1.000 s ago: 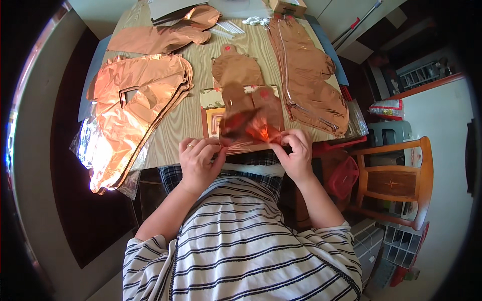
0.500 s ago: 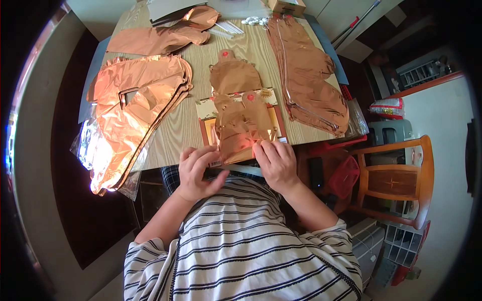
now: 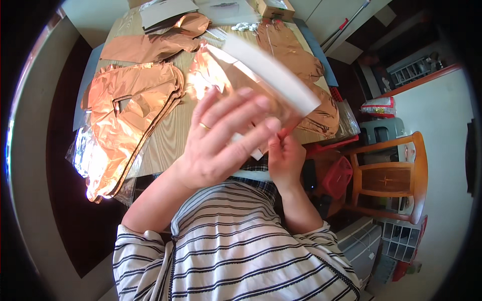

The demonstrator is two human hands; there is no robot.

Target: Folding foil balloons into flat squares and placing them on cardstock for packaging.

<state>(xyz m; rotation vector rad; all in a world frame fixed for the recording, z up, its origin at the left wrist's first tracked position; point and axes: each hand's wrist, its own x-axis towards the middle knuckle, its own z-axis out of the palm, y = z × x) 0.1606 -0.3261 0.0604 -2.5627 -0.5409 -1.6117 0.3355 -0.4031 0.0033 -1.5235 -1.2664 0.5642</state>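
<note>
A card (image 3: pixel 273 75) is held tilted above the near part of the table, its pale side showing and blurred by motion. Shiny copper-coloured foil (image 3: pixel 208 70), apparently a flat foil balloon, lies against it. My right hand (image 3: pixel 287 160) pinches the card's near right corner, fingers closed. In front of the card, my left hand (image 3: pixel 216 143) has its fingers stretched out and apart, with a ring on one. It hides much of the card and foil, and whether it touches them I cannot tell.
Flat copper foil balloons lie on the table (image 3: pixel 160 145): a stack at left (image 3: pixel 150 80), another at back left (image 3: pixel 145 45), another at right (image 3: pixel 288 47). Farther back are white sticks (image 3: pixel 217 34), small white pieces (image 3: pixel 246 26) and a cardboard box (image 3: pixel 276 9). A wooden chair (image 3: pixel 420 175) stands right.
The card with foil has been raised off the table and tilted. My left hand has moved up and right across it, while my right hand stays at its near right corner.
</note>
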